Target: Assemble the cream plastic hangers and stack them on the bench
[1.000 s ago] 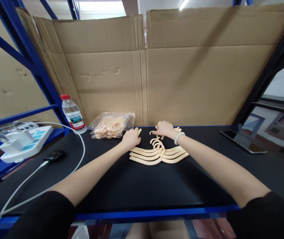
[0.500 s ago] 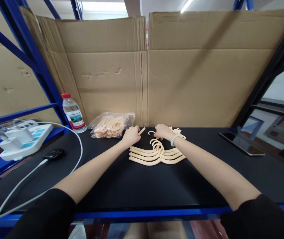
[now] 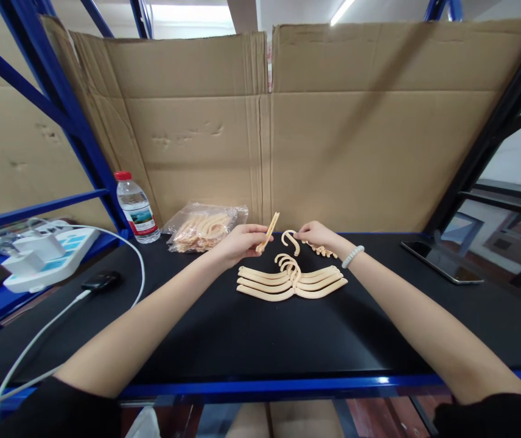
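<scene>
Thin cream-coloured pieces (image 3: pixel 269 233) stand tilted in the closed fingers of my left hand (image 3: pixel 242 242). To its right, my right hand (image 3: pixel 316 235) pinches a cream hook-shaped piece (image 3: pixel 292 242), whose curve points left. Below both hands, several cream hangers (image 3: pixel 267 293) lie in an overlapping row on the black table, their hooks toward the back. More small cream pieces (image 3: pixel 323 250) lie under and beside my right hand, which partly hides them.
A clear plastic bag of cream pieces (image 3: pixel 203 228) lies behind my left hand. Further left are a water bottle (image 3: pixel 137 210), a power strip (image 3: pixel 55 258), a black device (image 3: pixel 100 281) and a white cable. A phone (image 3: pixel 442 263) lies at right; cardboard (image 3: pixel 379 140) stands behind.
My left hand has moved right, and its pieces are more upright. My right hand has shifted right and lifted the hook-shaped piece into clearer view. The row of hangers has stayed in place.
</scene>
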The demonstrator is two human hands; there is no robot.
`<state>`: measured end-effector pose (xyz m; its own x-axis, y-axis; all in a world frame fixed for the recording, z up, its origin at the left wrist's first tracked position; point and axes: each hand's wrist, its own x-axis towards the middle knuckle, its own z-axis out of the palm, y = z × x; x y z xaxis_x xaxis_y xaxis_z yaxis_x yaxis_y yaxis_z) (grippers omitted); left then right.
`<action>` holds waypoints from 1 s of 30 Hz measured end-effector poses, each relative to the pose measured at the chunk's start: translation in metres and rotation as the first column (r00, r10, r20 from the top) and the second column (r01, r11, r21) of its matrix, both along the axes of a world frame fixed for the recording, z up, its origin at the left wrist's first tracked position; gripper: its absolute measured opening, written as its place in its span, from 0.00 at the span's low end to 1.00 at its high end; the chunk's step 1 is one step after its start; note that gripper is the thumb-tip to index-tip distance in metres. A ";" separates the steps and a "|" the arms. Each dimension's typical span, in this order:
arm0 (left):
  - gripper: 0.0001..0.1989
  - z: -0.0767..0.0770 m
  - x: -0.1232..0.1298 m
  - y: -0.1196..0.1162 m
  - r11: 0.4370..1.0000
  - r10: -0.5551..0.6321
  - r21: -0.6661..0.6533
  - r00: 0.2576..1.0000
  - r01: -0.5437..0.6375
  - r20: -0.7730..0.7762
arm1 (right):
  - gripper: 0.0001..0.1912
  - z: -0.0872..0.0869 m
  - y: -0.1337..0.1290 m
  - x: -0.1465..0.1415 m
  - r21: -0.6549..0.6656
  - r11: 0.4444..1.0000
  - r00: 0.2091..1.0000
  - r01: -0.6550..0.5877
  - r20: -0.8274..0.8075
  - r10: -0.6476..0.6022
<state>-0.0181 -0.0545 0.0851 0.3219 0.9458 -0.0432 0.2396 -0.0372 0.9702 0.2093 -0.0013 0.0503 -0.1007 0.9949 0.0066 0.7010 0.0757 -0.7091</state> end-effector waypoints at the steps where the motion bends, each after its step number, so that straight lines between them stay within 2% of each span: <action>1: 0.10 0.001 -0.001 -0.005 0.999 -0.011 -0.039 0.999 0.013 0.041 | 0.13 0.000 -0.004 0.004 0.004 1.000 0.998 -0.005 -0.070 0.005; 6: 0.08 -0.009 -0.006 -0.024 0.978 -0.047 -0.189 0.981 0.084 0.188 | 0.07 0.004 -0.034 0.013 0.001 0.997 0.909 -0.071 -0.411 0.065; 9: 0.05 -0.022 -0.007 -0.030 0.979 -0.023 -0.190 0.962 0.077 0.271 | 0.04 0.003 -0.053 0.014 -0.002 0.993 0.824 -0.115 -0.558 0.094; 12: 0.09 -0.034 -0.008 -0.034 0.983 -0.029 -0.156 0.928 0.093 0.372 | 0.06 -0.001 -0.066 0.014 -0.003 0.990 0.749 -0.141 -0.654 0.105; 15: 0.14 -0.042 -0.009 -0.037 0.985 -0.091 -0.091 0.883 0.149 0.460 | 0.07 -0.006 -0.076 0.011 -0.007 0.990 0.693 -0.144 -0.714 0.096; 20: 0.19 -0.049 -0.011 -0.045 0.988 -0.133 -0.007 0.869 0.155 0.476 | 0.12 -0.015 -0.092 0.001 -0.022 0.990 0.606 -0.137 -0.793 0.066; 26: 0.17 -0.054 -0.008 -0.055 0.991 -0.134 0.045 0.868 0.129 0.479 | 0.12 -0.023 -0.106 -0.012 0.008 0.990 0.640 -0.144 -0.762 0.100; 30: 0.13 -0.057 -0.005 -0.060 0.991 -0.128 0.094 0.887 0.095 0.443 | 0.10 -0.027 -0.110 -0.017 0.017 0.985 0.628 -0.173 -0.768 0.124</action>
<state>-0.0231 -0.1145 0.0280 0.3954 0.8979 0.1934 -0.2288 -0.1077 0.9675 0.1921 -0.1109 0.0231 -0.2306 0.9681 0.0983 -0.1108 0.0742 -0.9911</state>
